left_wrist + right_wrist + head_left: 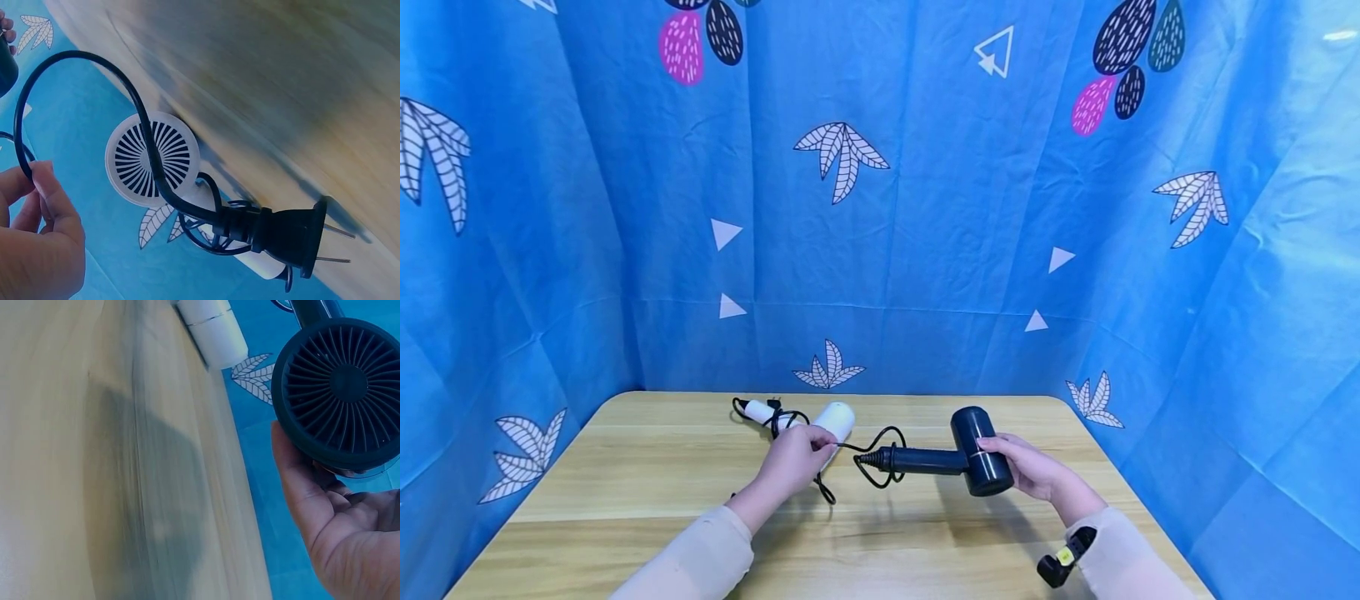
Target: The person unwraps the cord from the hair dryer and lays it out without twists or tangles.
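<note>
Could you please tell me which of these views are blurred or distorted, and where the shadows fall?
Head view: sharp but wide-angle, bowing the blue patterned backdrop. Left wrist view: wooden tabletop streaked with blur, black plug crisp. Right wrist view: tabletop smeared, carrying a soft dark shadow; dark blue hair dryer sharp.

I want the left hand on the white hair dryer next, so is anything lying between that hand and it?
Yes. The left hand pinches the black cord, and that cord runs across the white hair dryer, right over its round grille in the left wrist view. The plug hangs close by. Nothing else is visible between them.
</note>
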{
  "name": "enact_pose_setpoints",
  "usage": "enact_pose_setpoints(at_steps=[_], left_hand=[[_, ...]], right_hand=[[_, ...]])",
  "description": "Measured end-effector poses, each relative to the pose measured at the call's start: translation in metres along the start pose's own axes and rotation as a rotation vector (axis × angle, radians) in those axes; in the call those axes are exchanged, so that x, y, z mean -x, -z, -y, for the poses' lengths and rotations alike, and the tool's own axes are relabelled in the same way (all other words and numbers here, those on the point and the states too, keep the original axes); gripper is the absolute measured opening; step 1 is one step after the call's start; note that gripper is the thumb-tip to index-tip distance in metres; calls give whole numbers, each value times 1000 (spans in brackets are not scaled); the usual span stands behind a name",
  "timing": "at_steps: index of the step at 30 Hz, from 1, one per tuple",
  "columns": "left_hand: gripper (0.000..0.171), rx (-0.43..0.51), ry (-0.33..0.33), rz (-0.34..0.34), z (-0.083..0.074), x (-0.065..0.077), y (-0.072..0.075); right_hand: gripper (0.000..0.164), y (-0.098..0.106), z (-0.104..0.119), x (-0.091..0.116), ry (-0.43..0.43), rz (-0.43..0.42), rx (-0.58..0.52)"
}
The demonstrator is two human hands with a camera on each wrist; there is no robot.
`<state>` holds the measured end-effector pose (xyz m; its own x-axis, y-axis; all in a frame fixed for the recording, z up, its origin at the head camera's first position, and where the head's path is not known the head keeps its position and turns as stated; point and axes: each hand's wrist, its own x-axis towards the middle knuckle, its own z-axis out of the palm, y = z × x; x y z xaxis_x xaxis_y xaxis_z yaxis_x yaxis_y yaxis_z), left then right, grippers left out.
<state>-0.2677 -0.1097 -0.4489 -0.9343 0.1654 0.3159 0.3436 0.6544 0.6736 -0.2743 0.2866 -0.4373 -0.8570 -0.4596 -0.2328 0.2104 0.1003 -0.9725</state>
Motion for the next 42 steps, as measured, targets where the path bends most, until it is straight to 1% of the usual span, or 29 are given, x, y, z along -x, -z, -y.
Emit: enact_pose_setpoints(at_steps=[5,7,10,13,16,20,23,28,34,37,42], left_hand=[[9,-27,11,77,4,2,-1],[6,-37,19,115,5,5,0],[2,-54,7,164,6,9,2],[4,-66,-34,201,7,13,4],[6,-70,-93,246,10,14,5],[3,-76,-166,313,12,14,8],[5,-87,-217,348,13,15,10],[7,-85,-302,381,13,16,14],[8,-86,-374,393,11,16,19],[8,-88,-390,395,10,15,21],[9,-79,-376,405,4,15,26]], right_hand=[[67,2,0,-1,18,21,-16],[66,2,0,-1,27,28,-23],[64,4,-1,-1,37,29,-29],[65,4,-1,-1,46,29,-37],[65,5,-1,-1,48,34,-49],[64,7,-1,-2,39,36,-60],[65,8,-2,-2,40,36,-64],[70,10,-3,-1,38,36,-71],[72,12,-4,-1,30,20,-84],[74,12,-4,-1,30,4,-85],[75,14,-6,-2,33,-19,-81]])
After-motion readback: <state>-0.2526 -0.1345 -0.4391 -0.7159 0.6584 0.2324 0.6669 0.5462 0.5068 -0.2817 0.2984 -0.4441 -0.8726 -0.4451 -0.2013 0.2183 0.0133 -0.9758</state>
